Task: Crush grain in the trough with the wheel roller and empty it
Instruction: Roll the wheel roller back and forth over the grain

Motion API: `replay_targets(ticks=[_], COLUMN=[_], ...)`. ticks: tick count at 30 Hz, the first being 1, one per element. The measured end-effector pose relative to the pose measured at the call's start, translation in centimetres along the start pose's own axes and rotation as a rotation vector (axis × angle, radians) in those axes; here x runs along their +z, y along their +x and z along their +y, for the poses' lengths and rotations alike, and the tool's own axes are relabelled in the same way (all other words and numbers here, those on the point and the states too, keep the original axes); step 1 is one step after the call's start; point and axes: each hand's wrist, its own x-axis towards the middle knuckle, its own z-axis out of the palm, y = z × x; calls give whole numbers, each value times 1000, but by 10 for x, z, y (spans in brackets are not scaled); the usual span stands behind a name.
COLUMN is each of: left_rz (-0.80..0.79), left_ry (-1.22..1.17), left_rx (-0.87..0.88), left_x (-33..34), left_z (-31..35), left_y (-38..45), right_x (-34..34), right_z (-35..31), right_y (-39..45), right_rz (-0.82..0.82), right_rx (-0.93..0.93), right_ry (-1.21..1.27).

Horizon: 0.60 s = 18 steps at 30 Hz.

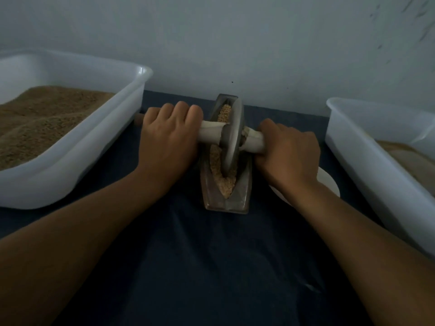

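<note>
Grey metal disc wheel roller [231, 137] upright in narrow grey boat-shaped trough [227, 203] — tan crushed grain [223, 182] beneath and beside. Left hand [168, 142] fingers curled over pale wooden axle handle [209, 134]; right hand [288, 151] wrapped round opposite end. Beyond left knuckles, white plastic tub [131, 95] of brown grain; beyond right, second white tub [353, 142].

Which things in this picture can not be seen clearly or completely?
Head view:
- White round object: mostly hidden under the right hand and wrist.
- Left bin and right bin: cut off by the frame edges.
- Trough floor: covered by grain and the wheel roller.
- Left hand covers its handle.
</note>
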Motion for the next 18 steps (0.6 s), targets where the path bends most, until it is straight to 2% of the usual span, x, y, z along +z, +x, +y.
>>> replay_targets(ticks=[4,9,14,18], left_rz=[-105,-222,-311,-370], left_ry=[28,58,47,47], left_rx=[10,35,70,30], left_x=[14,26,41,47], left_z=[-6,-10,-16,-19], left_y=[13,38,54,65], right_x=[13,24,28,29], right_z=[7,16,25,26], right_y=[22,59,83,102], right_rz=[-88,-370,-530,-718], right_rx=[1,34,-21,-10], right_ry=[-57,-68,-2,53])
